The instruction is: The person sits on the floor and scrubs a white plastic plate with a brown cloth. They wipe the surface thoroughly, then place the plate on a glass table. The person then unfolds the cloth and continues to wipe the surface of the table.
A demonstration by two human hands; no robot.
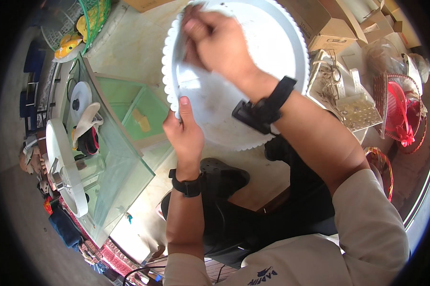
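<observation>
A large round white tray with a scalloped rim (232, 123) is held up before me, its inner face towards the camera. My left hand (184, 134) grips the tray's left edge, thumb over the rim. My right hand (218, 39) is at the tray's upper left part, shut on a dark brown cloth (193, 53) that lies against the inside of the rim. Both the right hand and the cloth are blurred. A few dark specks show on the tray's surface.
At left stands a glass case (125, 171) with round white items and a glove (86, 121) on top. A green net basket (93, 25) is at upper left. Cardboard boxes (329, 35), a white crate (322, 59) and a red basket (397, 111) stand right. A dark clog (223, 177) is below.
</observation>
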